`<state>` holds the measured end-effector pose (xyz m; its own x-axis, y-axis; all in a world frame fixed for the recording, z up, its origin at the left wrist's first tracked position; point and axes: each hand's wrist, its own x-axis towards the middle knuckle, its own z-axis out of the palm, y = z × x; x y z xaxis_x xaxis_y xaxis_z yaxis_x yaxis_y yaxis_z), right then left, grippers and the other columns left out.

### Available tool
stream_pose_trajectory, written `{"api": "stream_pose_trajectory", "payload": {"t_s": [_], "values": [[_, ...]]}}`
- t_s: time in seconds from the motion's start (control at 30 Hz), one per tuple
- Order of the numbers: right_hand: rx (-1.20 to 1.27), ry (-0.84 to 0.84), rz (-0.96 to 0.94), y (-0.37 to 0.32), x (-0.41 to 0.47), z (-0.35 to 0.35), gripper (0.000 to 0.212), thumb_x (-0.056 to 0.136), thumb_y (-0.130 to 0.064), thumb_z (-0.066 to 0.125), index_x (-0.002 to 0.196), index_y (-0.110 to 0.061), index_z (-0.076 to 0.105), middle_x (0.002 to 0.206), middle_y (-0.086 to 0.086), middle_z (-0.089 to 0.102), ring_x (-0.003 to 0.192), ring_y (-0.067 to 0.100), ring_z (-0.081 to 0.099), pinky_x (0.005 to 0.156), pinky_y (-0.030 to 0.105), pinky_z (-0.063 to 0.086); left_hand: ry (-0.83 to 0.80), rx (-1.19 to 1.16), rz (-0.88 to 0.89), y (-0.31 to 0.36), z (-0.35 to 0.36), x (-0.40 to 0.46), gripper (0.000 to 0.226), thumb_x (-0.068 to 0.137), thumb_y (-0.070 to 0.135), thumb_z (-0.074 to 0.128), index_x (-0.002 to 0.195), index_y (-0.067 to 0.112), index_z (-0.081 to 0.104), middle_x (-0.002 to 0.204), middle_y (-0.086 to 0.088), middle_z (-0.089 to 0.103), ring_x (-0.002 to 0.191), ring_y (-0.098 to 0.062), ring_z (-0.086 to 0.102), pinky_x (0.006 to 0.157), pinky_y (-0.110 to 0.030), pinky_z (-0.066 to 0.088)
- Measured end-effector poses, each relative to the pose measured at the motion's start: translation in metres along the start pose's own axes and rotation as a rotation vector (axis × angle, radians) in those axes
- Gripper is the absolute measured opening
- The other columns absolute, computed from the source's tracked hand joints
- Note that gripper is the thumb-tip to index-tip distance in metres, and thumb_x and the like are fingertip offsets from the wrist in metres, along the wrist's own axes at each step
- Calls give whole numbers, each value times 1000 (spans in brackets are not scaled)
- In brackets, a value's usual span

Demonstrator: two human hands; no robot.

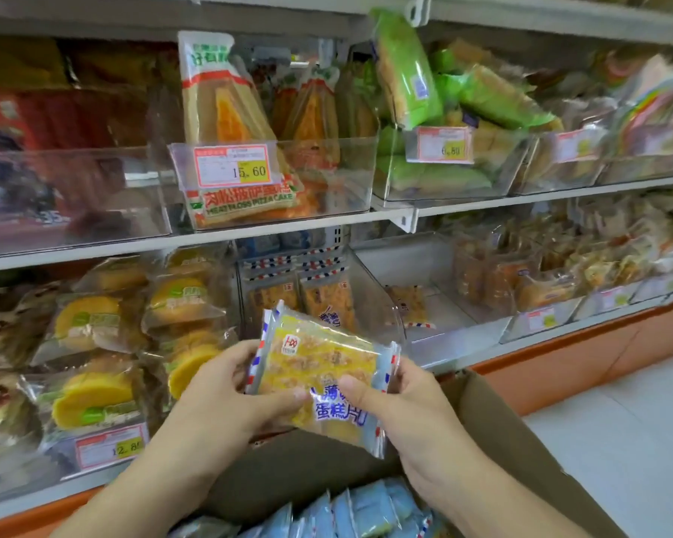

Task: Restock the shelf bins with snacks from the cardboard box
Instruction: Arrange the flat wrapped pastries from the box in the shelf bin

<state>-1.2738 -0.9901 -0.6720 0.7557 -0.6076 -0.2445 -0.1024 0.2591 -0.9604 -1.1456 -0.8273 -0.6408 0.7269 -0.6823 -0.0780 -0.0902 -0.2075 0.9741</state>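
Hands: left hand (226, 386) and right hand (401, 401) both pinch the packet (319, 374)
Bin (370, 300): 12 o'clock from packet — just beyond
Packet axis: tilted, 10-to-4

Two hands: left hand (226, 386), right hand (401, 405). One held cake pack (319, 374). One cardboard box (502, 440). Two like packs stand in the bin (370, 300) behind; one more lies in the next bin (459, 316). Three legible price tags: 15.60 (232, 165), 6.80 (441, 143), 12.8 (111, 444). The blue packs (350, 510) in the box are too many and too overlapped to count.
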Motion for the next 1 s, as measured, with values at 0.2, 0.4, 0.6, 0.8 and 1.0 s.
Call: {"api": "stream_pose_trajectory", "payload": {"t_s": [0.2,0.4,0.6,0.8,1.0], "values": [[-478,205,-380,-27,79,-44,63,94,-29,79,146,-38,44,142,-21,50,129,-1,51,109,25,45,229,573,247,37,6,92,49,74,28,95,112,35,65,90,22,74,84,2,70,76,-23,55],[-894,131,-385,4,138,-76,73,106,-33,59,167,-30,20,174,-12,18,159,10,18,129,31,19,98,912,293,23,44,179,63,85,23,81,143,30,57,130,0,71,111,-19,66,82,-25,46],[-1029,141,-442,23,152,-82,69,109,-39,48,168,-31,12,173,-9,20,157,16,20,129,37,17,-17,946,301,-15,63,232,79,86,24,78,156,36,43,132,8,64,110,-16,62,87,-23,51],[-1035,159,-494,28,152,-85,67,110,-39,45,167,-32,11,169,-12,27,154,13,26,126,34,15,37,1053,273,-32,64,247,98,86,40,82,164,35,22,167,-1,24,156,-29,24,124,-48,34],[-1044,163,-476,25,147,-81,65,110,-38,45,167,-33,13,167,-11,30,152,15,30,126,35,20,72,955,272,-33,58,239,97,83,36,84,162,28,27,166,-3,28,154,-31,24,123,-48,33]]}}
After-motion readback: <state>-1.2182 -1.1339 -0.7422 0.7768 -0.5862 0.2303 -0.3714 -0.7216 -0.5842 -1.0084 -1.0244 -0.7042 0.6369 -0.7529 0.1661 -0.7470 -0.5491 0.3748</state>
